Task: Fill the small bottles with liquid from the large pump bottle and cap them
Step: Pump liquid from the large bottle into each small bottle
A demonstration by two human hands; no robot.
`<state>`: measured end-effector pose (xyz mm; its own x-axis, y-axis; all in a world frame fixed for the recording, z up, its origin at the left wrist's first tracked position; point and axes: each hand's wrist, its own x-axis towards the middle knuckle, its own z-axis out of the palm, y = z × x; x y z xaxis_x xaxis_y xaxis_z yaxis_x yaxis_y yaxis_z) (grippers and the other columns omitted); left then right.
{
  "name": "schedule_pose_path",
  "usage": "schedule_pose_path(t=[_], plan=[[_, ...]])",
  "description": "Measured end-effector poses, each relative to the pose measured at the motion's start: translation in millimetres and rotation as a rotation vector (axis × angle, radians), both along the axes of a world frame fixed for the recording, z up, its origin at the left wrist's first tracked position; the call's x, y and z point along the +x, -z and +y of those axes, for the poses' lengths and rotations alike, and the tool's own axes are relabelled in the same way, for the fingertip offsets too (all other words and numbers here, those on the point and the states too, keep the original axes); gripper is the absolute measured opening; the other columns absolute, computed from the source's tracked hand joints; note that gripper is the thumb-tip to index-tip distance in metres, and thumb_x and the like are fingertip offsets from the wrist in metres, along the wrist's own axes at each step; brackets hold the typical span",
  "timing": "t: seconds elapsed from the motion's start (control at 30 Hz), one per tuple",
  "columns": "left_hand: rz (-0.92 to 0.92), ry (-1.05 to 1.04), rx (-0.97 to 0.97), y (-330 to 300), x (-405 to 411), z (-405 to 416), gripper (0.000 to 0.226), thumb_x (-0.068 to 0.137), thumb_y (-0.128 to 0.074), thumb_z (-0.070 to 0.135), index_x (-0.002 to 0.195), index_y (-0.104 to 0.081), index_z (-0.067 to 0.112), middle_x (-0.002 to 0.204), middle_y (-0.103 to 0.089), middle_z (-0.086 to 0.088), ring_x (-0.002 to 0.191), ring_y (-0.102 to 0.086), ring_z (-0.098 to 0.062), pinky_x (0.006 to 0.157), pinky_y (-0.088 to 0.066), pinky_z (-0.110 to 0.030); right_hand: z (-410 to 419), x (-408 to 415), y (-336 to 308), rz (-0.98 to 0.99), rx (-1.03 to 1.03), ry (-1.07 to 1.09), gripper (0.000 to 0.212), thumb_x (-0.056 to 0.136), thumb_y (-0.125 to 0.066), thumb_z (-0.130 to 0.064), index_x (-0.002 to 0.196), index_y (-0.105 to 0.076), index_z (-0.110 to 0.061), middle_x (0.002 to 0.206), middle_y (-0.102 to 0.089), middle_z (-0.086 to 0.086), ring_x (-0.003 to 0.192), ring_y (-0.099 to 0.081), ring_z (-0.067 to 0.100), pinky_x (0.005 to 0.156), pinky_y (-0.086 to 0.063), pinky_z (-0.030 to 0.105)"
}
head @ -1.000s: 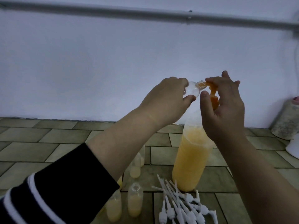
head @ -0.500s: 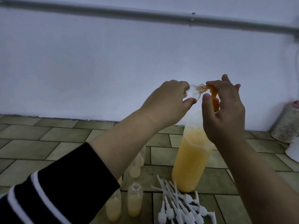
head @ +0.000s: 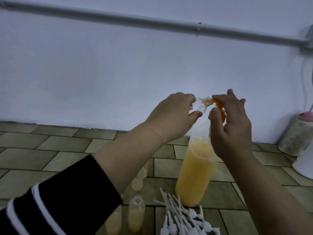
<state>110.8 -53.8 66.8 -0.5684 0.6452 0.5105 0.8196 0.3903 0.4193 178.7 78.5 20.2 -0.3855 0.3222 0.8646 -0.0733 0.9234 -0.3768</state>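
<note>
A small clear bottle [head: 81, 107] is being held on its side, up in the air, with its neck meeting the orange pump head [head: 218, 109] of the large bottle [head: 194, 175]. The left hand [head: 171, 116] is gripping the small bottle, fingers and thumb curled round its body; only a trace of orange is showing at its neck. The right hand [head: 232, 126] is resting on the pump head, fingertips on the spout and thumb against its side, so its grip is closing on the pump. The large bottle is standing upright on the tiled surface [head: 50, 155] just below both hands, holding pale orange liquid up to about its shoulder. Beneath the left forearm, several small bottles [head: 135, 216] are standing upright and uncapped, each partly filled with the same liquid. Just beside them, at the foot of the large bottle, white caps [head: 183, 219] with long tubes are lying in a loose heap. A striped sleeve [head: 59, 209] is covering the left arm. A grey speckled container [head: 296, 136] with a pink top is leaning by the wall [head: 118, 65] at far right.
</note>
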Motion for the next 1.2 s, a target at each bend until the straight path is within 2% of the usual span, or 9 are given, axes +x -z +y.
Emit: schedule_pose_path(t=[0.1, 0.23, 0.4, 0.5, 0.67, 0.87, 1.0, 1.1, 1.2], plan=[[0.011, 0.001, 0.013, -6.1, -1.1, -1.1, 0.038, 0.094, -0.052, 0.037, 0.127, -0.053, 0.019, 0.116, -0.060, 0.004, 0.090, -0.055, -0.010, 0.077, -0.043, -0.021, -0.7, 0.7, -7.9, -0.004, 0.008, -0.007, 0.042, 0.091, -0.032, -0.036, 0.122, -0.053, -0.017, 0.119, -0.039, -0.019, 0.130, -0.021, -0.005, 0.112, -0.004, 0.016], [-0.002, 0.004, 0.030, -1.6, -2.2, -0.2, 0.036, 0.093, -0.052, 0.038, 0.124, -0.054, 0.020, 0.113, -0.059, 0.004, 0.092, -0.056, -0.010, 0.078, -0.046, -0.023, -2.3, -3.5, -2.0, 0.016, 0.016, 0.004, 0.039, 0.090, -0.035, -0.033, 0.122, -0.052, -0.016, 0.120, -0.043, -0.017, 0.134, -0.023, -0.001, 0.116, -0.007, 0.023], [-0.045, 0.016, 0.026, 9.0, 0.4, -0.2, 0.036, 0.093, -0.052, 0.037, 0.125, -0.054, 0.020, 0.115, -0.059, 0.004, 0.095, -0.056, -0.010, 0.080, -0.047, -0.024, -4.4, -4.9, 10.1, 0.032, -0.014, -0.023, 0.036, 0.090, -0.038, -0.027, 0.121, -0.052, -0.015, 0.128, -0.055, 0.000, 0.138, -0.028, 0.008, 0.118, -0.011, 0.030], [-0.031, 0.000, 0.021, 6.3, -2.2, -0.9, 0.038, 0.093, -0.053, 0.039, 0.126, -0.054, 0.021, 0.115, -0.059, 0.005, 0.095, -0.056, -0.010, 0.081, -0.047, -0.024, -5.4, -2.8, 8.4, 0.004, -0.013, -0.017, 0.036, 0.091, -0.039, -0.029, 0.122, -0.050, -0.016, 0.130, -0.053, -0.002, 0.136, -0.026, 0.006, 0.117, -0.013, 0.032], [0.006, -0.007, 0.032, -2.8, -3.9, 0.6, 0.038, 0.093, -0.053, 0.039, 0.126, -0.054, 0.021, 0.114, -0.060, 0.006, 0.093, -0.056, -0.008, 0.080, -0.046, -0.022, -4.0, -2.0, -4.2, 0.030, 0.021, 0.042, 0.035, 0.092, -0.040, -0.031, 0.122, -0.052, -0.016, 0.120, -0.036, -0.020, 0.130, -0.018, -0.004, 0.113, -0.008, 0.024], [-0.041, 0.026, 0.045, 5.7, -1.6, 2.1, 0.036, 0.093, -0.053, 0.038, 0.125, -0.054, 0.022, 0.114, -0.059, 0.006, 0.096, -0.058, -0.010, 0.080, -0.047, -0.023, -1.0, -6.8, 4.9, 0.047, 0.031, 0.043, 0.035, 0.091, -0.040, -0.031, 0.119, -0.053, -0.014, 0.128, -0.056, 0.002, 0.134, -0.029, 0.006, 0.117, -0.009, 0.027], [-0.053, 0.009, 0.033, 11.0, -1.3, 1.2, 0.038, 0.093, -0.052, 0.038, 0.128, -0.052, 0.021, 0.116, -0.059, 0.005, 0.096, -0.057, -0.009, 0.080, -0.047, -0.022, -1.1, -8.5, 9.9, 0.041, 0.038, 0.019, 0.032, 0.091, -0.043, -0.026, 0.118, -0.053, -0.013, 0.125, -0.057, 0.003, 0.135, -0.031, 0.009, 0.118, -0.015, 0.035], [-0.035, -0.002, 0.030, 2.6, -4.5, 0.2, 0.036, 0.093, -0.053, 0.039, 0.124, -0.054, 0.020, 0.114, -0.060, 0.005, 0.094, -0.057, -0.010, 0.082, -0.049, -0.026, -1.7, -6.7, 0.2, 0.013, 0.053, 0.050, 0.034, 0.092, -0.041, -0.031, 0.119, -0.054, -0.015, 0.129, -0.055, 0.003, 0.131, -0.024, 0.001, 0.115, -0.014, 0.033], [-0.017, 0.000, 0.045, -3.6, -5.7, 0.4, 0.035, 0.093, -0.053, 0.039, 0.123, -0.055, 0.020, 0.113, -0.060, 0.005, 0.092, -0.057, -0.009, 0.080, -0.047, -0.023, -1.2, -5.8, -9.1, 0.009, 0.078, 0.036, 0.040, 0.092, -0.035, -0.036, 0.118, -0.055, -0.013, 0.126, -0.057, 0.002, 0.132, -0.026, 0.002, 0.117, -0.011, 0.029]])
